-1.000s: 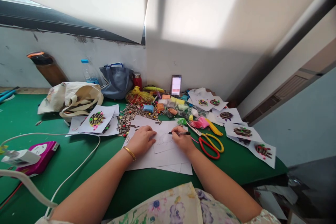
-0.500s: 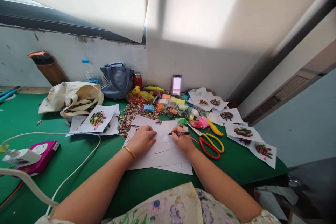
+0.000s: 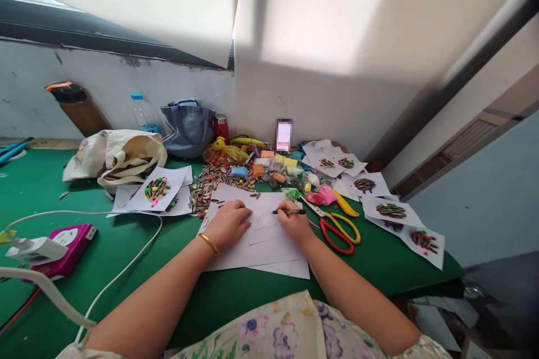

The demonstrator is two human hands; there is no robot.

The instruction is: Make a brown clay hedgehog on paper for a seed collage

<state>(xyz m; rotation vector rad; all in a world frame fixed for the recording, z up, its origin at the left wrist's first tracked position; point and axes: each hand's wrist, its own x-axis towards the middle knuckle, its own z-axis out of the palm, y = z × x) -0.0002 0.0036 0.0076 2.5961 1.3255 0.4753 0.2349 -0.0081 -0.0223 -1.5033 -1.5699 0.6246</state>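
Matt white paper [image 3: 272, 255] on smooth green mat [image 3: 252, 308] beside glossy plastic scissor handles [image 3: 336, 242]

My green-topped table [image 3: 37, 196] is carrying a stack of white paper [image 3: 252, 255], a scatter of striped sunflower seeds [image 3: 214, 188], seed-patterned paper sheets [image 3: 391, 212], red-and-yellow-handled scissors [image 3: 337, 240] and a crumpled canvas tote bag [image 3: 126, 157].

a black marker [image 3: 289, 212] tilts over a white sheet [image 3: 269, 238] with a faint sketch.
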